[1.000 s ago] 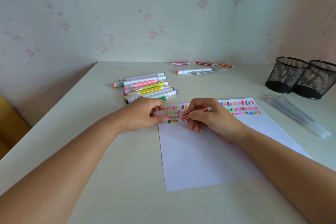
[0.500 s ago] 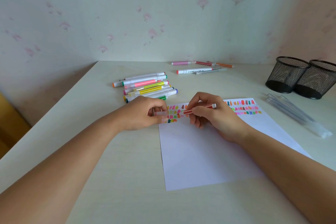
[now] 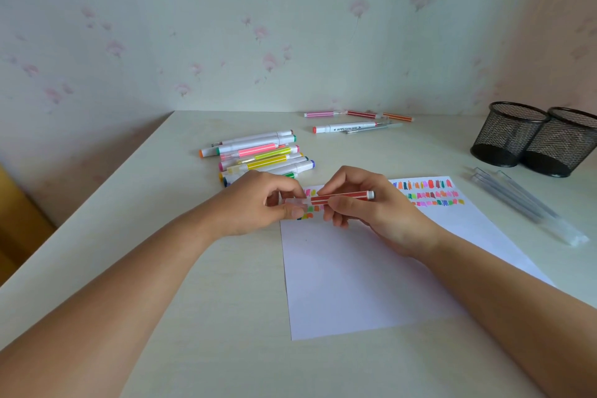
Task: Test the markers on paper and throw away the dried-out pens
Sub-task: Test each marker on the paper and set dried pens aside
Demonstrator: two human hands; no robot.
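A red marker (image 3: 344, 197) lies level above the top left of the white paper (image 3: 361, 281), which carries rows of colour swatches (image 3: 428, 193). My right hand (image 3: 365, 203) grips the marker's barrel. My left hand (image 3: 261, 203) pinches the clear cap (image 3: 295, 201), which sits over the marker's left end. A pile of markers (image 3: 258, 155) lies just behind my left hand. Several more markers (image 3: 355, 121) lie near the back wall.
Two black mesh cups (image 3: 533, 139) stand at the right rear of the desk. A clear plastic pen case (image 3: 523, 203) lies right of the paper. The desk's left edge runs along the wall.
The marker's tip lifted off the paper and the marker turned level. The cap in my left hand and the marker's left end came together.
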